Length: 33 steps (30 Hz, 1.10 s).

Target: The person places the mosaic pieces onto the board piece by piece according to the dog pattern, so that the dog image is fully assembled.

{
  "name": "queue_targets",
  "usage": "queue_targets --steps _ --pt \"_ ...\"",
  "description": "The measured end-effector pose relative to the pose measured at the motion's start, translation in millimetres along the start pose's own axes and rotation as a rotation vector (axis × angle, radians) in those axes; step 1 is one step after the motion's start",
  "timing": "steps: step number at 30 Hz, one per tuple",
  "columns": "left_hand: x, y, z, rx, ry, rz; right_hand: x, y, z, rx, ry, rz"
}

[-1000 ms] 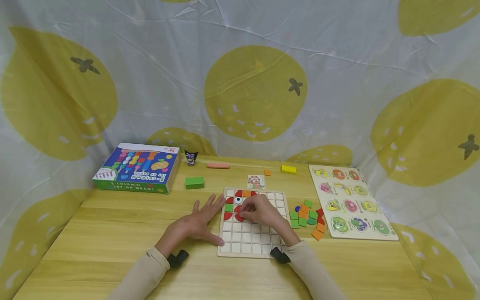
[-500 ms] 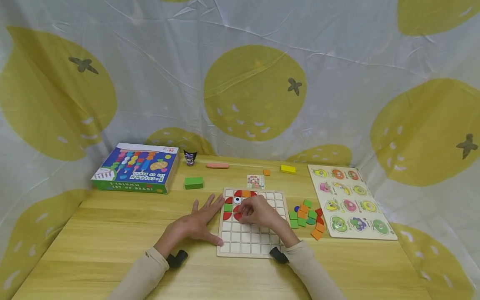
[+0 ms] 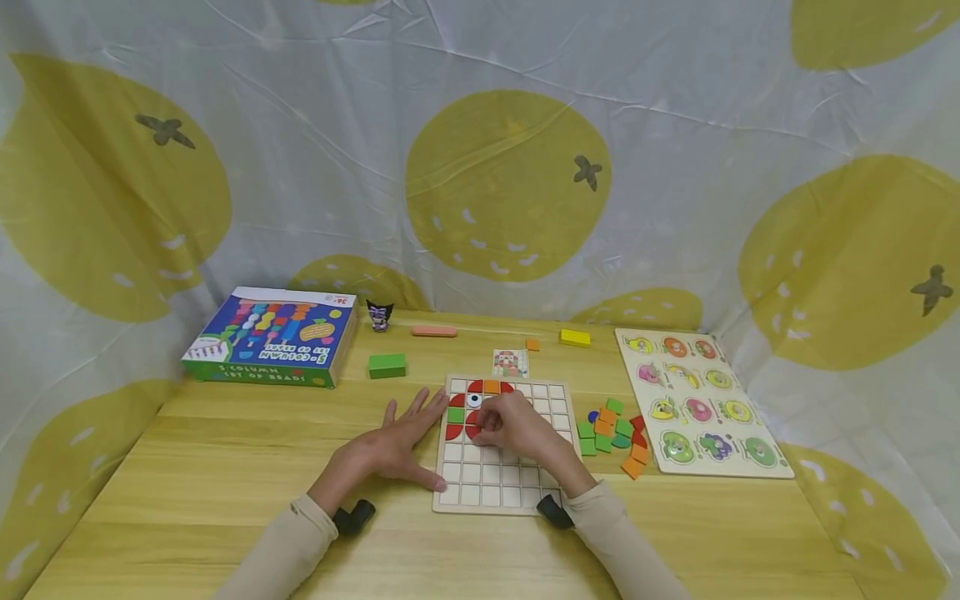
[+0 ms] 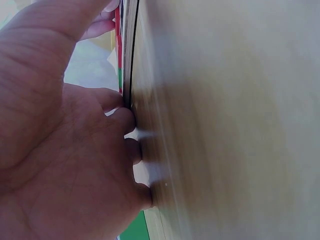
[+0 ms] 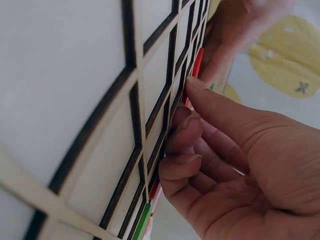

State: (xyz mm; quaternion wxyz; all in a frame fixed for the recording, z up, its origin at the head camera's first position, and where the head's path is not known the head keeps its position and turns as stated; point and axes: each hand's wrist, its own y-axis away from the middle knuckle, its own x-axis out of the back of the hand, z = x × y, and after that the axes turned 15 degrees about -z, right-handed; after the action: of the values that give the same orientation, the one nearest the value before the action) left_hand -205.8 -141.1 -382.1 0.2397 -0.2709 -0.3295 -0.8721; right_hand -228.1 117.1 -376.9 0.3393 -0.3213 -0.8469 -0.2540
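The left hand (image 4: 60,150) lies flat on the wooden table (image 4: 230,125), fingertips against the board's edge (image 4: 131,60).

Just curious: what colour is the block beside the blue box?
Green, clearest in the head view.

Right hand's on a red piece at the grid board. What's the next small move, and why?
Probably press the red piece flat into its square, then let go. The right hand has its fingertips on it at the grid board, and the left hand lies flat at the board's left edge, steadying it. Whether the piece is fully seated cannot be told.
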Motion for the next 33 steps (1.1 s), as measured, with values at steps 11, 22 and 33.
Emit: queue_targets --steps 11,22,33 --pt "0.3 1.0 2.2 -0.006 0.006 0.003 0.1 0.8 -0.6 -0.013 -0.005 0.01" --pt "0.4 1.0 0.8 -0.012 0.009 -0.006 5.7 6.9 2.2 0.026 -0.054 -0.012" --pt "0.5 0.9 3.1 0.002 0.01 -0.004 35.7 41.3 41.0 0.082 -0.086 -0.035"
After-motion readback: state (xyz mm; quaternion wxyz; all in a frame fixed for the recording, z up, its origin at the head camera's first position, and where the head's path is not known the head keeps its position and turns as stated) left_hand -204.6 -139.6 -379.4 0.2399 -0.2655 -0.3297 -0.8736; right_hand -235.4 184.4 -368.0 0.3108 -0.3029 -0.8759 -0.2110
